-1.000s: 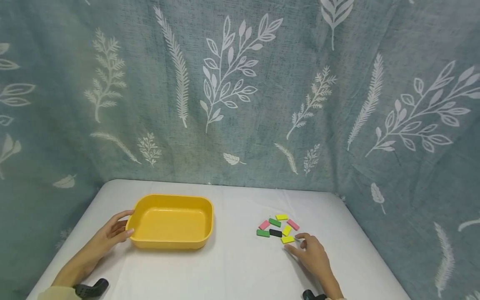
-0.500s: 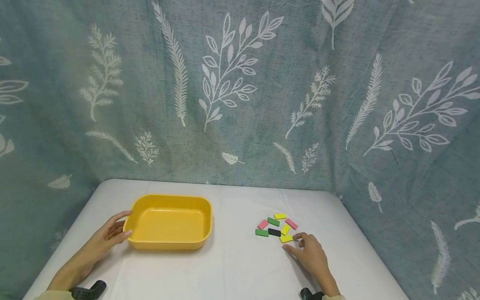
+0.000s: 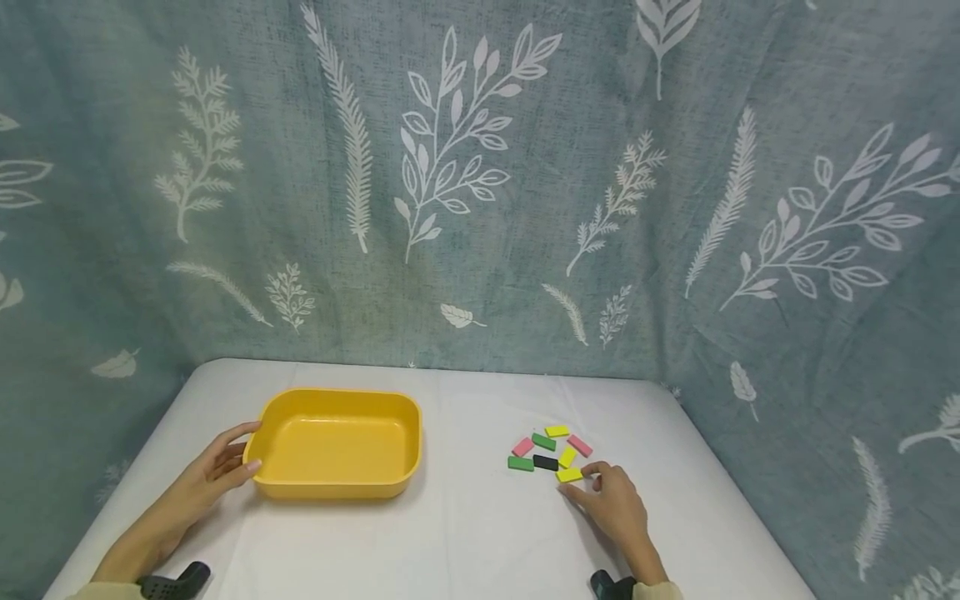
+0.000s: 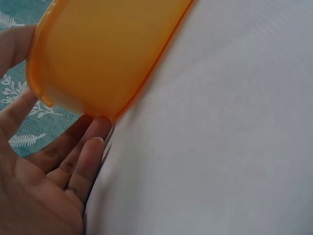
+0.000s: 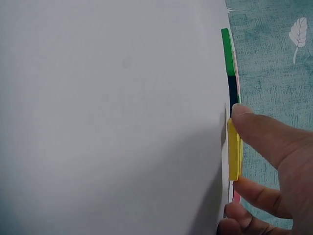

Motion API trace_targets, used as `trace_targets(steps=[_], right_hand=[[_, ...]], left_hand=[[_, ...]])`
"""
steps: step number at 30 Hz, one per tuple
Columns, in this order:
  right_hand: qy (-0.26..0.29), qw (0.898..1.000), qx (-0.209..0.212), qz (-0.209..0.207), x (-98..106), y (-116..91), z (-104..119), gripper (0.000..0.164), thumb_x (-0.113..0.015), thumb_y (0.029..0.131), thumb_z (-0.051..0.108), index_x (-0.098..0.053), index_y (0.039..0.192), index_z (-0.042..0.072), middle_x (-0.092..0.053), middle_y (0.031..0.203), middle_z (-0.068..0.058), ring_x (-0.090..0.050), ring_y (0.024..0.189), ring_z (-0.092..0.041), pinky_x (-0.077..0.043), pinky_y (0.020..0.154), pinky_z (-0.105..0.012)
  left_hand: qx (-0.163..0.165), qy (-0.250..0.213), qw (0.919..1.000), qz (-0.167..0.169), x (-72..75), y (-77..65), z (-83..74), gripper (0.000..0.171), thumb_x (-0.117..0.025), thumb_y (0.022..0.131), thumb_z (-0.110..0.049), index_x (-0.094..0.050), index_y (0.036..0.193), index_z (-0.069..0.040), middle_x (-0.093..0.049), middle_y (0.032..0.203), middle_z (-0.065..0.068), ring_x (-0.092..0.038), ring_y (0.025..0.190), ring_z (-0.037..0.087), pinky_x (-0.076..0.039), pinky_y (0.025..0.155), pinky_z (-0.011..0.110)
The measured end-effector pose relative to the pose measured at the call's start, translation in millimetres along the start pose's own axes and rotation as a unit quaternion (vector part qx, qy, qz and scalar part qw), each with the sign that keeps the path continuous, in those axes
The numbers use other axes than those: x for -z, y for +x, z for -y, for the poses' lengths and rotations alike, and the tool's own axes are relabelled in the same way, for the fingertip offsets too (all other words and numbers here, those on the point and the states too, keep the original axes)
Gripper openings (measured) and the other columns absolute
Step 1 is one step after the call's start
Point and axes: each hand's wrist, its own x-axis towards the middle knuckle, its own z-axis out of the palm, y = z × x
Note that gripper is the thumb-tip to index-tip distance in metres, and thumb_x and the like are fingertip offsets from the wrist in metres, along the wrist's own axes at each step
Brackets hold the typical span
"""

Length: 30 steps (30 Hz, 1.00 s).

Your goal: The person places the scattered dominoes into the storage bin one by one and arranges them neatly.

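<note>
A leaf-patterned curtain (image 3: 517,225) fills the upper frame, a white table (image 3: 480,533) the lower. Left of centre sits the yellow tray (image 3: 337,492), the left hand's (image 3: 213,471) fingers spread loosely against its end. Lower right, the right hand (image 3: 613,500) is at the coloured blocks (image 3: 546,462), thumb and index finger bracketing the nearest yellow block (image 3: 569,475); whether they pinch it cannot be told. Nothing has visibly shifted over the last second, so every block remains unlifted.

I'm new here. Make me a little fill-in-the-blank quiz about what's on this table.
In the head view, the tray sits to the ____ of the blocks.
The person's right grip is nearest a block coloured ____.
Just one block is coloured ____.
The pink blocks number ____.

Missing words: left; yellow; black; two.
</note>
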Motion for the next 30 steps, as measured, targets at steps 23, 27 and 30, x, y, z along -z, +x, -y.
trace_targets(steps=[23,27,30], right_hand=[[0.020,1.000,-0.002,-0.009,-1,10,13,0.058,-0.087,0.081,0.036,-0.069,0.120,-0.003,-0.061,0.092,-0.008,-0.053,0.078,-0.023,-0.044,0.063,-0.034],[0.054,0.998,0.015,-0.012,0,10,14,0.058,-0.086,0.081,0.036,-0.068,0.122,0.000,-0.069,0.096,-0.007,-0.058,0.077,-0.020,-0.044,0.062,-0.031],[0.087,0.995,0.041,-0.013,1,10,17,0.057,-0.087,0.082,0.034,-0.066,0.124,0.001,-0.075,0.098,-0.007,-0.062,0.075,-0.016,-0.046,0.061,-0.030]], left_hand=[[-0.048,-0.010,0.9988,-0.005,1.0,-2.0,4.9,0.082,-0.068,0.099,-0.045,-0.021,0.163,-0.022,-0.031,0.158,0.026,-0.033,0.142,0.046,-0.024,0.110,0.076],[-0.056,-0.007,0.9984,-0.009,0.7,-2.1,3.4,0.082,-0.068,0.099,-0.045,-0.022,0.163,-0.022,-0.035,0.156,0.026,-0.037,0.141,0.045,-0.027,0.111,0.074],[-0.052,-0.006,0.9986,-0.012,1.1,-3.0,3.5,0.083,-0.068,0.098,-0.046,-0.022,0.163,-0.022,-0.035,0.156,0.026,-0.038,0.140,0.044,-0.030,0.111,0.071]])
